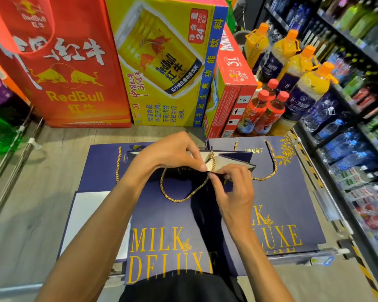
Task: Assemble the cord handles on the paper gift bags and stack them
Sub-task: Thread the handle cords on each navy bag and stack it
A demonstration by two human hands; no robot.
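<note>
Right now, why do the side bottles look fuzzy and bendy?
Head view: the wide lens curves the shelf at the right edge and its water bottles blur; the left hand, right hand and navy gift bag in the middle look sharp.

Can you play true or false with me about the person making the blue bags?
1. The left hand and the right hand both pinch the top edge of the blue bag. True.
2. The bag's cord is silver. False: it is gold.
3. The blue bag says MILK DELUXE. True.
4. The big box standing behind the bags is green. False: it is yellow, with a drink can pictured on it.
5. The orange-capped bottles stand on the left. False: they stand on the right, beside the shelves.
</note>
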